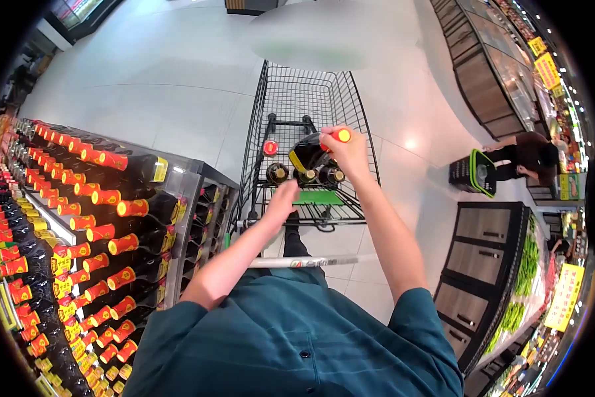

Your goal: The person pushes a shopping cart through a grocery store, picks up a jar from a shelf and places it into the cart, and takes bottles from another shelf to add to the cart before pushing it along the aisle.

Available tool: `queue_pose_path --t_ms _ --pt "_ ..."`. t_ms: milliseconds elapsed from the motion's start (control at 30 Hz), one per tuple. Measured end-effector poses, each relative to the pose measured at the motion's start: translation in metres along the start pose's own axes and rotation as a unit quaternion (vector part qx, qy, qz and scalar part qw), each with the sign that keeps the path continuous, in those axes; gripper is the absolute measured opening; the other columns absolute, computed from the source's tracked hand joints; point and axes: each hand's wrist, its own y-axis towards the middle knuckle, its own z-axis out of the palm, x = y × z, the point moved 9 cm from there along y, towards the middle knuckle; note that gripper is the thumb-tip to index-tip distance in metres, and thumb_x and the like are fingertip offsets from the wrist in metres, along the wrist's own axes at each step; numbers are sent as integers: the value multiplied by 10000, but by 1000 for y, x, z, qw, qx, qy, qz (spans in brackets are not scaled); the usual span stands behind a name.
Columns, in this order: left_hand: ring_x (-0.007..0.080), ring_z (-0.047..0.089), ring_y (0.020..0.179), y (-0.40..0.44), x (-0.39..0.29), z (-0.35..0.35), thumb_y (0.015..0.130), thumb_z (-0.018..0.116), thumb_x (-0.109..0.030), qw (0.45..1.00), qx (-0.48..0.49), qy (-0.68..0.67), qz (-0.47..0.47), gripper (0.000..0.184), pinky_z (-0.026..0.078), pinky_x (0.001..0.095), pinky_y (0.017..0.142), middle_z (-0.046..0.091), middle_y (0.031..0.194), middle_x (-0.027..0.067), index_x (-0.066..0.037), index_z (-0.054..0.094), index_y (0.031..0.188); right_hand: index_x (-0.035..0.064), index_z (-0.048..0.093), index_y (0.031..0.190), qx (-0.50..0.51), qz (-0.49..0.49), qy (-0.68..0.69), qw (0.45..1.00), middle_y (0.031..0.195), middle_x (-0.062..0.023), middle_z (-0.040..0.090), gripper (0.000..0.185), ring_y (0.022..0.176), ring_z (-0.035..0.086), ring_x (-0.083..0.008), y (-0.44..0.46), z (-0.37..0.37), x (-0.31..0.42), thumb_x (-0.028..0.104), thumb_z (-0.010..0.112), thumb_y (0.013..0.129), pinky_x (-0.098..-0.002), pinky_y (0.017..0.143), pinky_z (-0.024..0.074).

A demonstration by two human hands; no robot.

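Note:
My right hand (348, 153) is wrapped round the red neck of a dark glass bottle (308, 153) with a yellow-topped cap. The bottle is tilted over the shopping cart (264, 99), its body pointing left. My left hand (283, 204) is open, fingers stretched forward, near the cart's close end and holding nothing. Below the held bottle, several dark bottles (277, 173) with gold-coloured tops stand in a row in the cart. A round red top (270, 147) shows just beyond them on the left.
On my left, a stepped display (191, 169) carries many dark bottles (122, 207) with red necks. The cart's handle (304, 262) is in front of my body. A person (532, 159) with a black-and-green basket (473, 173) is at the right, beyond a vegetable stand (486, 264).

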Motion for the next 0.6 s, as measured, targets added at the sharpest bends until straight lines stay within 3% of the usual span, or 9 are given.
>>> queue_pose_path --t_ms 67,100,133,200,267,300,333,400,600 --pt "266 632 1168 -8 4 -6 998 602 -394 940 -24 319 118 451 498 412 988 659 1288 138 -71 615 1312 19 749 895 -13 -35 6 999 826 -58 755 166 772 698 -139 30 8 -40 145 786 793 -300 751 556" --pt "323 677 1058 -23 -9 0 964 635 -313 858 -72 458 220 356 519 417 949 704 1144 172 -45 680 1193 27 748 890 -16 -49 -14 999 822 -82 755 161 780 714 -180 44 13 -57 150 780 792 -319 750 558" --pt "362 664 998 -40 -21 13 952 625 -270 818 -77 491 290 329 531 440 885 699 1068 172 -40 683 1180 35 747 885 -16 -63 -36 997 818 -106 754 155 788 730 -221 56 19 -72 155 775 791 -338 749 561" --pt "329 680 909 -55 -34 34 941 612 -246 736 -80 578 343 246 536 440 802 706 964 141 -54 713 1058 43 746 890 -4 -75 -75 994 841 -142 747 157 811 730 -286 82 34 -110 167 763 796 -370 756 563" --pt "300 686 818 -46 -18 33 927 602 -240 715 -76 632 288 203 530 439 739 698 834 99 -72 714 921 59 748 913 13 -70 -89 994 867 -188 733 168 857 715 -365 107 53 -155 190 744 807 -418 773 561" --pt "288 676 743 -48 -19 36 921 593 -239 687 -97 648 315 203 527 441 718 680 749 71 -86 704 847 63 748 921 25 -74 -78 994 869 -186 734 174 853 716 -365 115 61 -171 193 744 807 -422 774 561" --pt "276 680 790 -47 -16 34 896 616 -232 689 -98 649 306 165 523 414 739 690 806 68 -103 717 877 66 748 930 38 -77 -69 994 871 -183 736 179 849 717 -364 120 69 -189 197 743 807 -425 775 561" --pt "271 668 760 -47 -16 33 888 618 -230 683 -128 640 327 159 522 412 734 686 795 54 -105 714 868 65 737 917 30 -83 -84 993 875 -183 737 176 848 721 -371 130 84 -219 193 757 797 -426 774 563" --pt "255 644 678 -39 -5 33 866 613 -220 665 -97 690 269 153 522 383 710 695 781 34 -110 720 863 53 726 949 71 -67 -49 994 949 -182 747 187 925 721 -374 142 121 -280 179 759 815 -419 828 565"
